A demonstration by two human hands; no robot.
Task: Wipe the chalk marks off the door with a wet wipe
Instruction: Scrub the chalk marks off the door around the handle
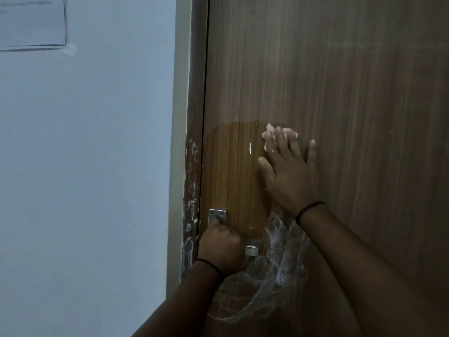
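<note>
Right hand [290, 176] flat on wet wipe [269, 137]

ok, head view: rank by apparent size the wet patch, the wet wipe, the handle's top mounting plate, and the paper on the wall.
1. wet patch on the door
2. paper, though cut off by the frame edge, so unsure
3. wet wipe, mostly hidden under the right hand
4. mounting plate; it looks close to the wipe's visible part

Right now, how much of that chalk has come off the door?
Part of it. A dark wet patch above the handle looks wiped. The right hand presses the wet wipe flat at the patch's edge, while the left hand grips the handle. Chalk marks below and on the frame remain.
</note>
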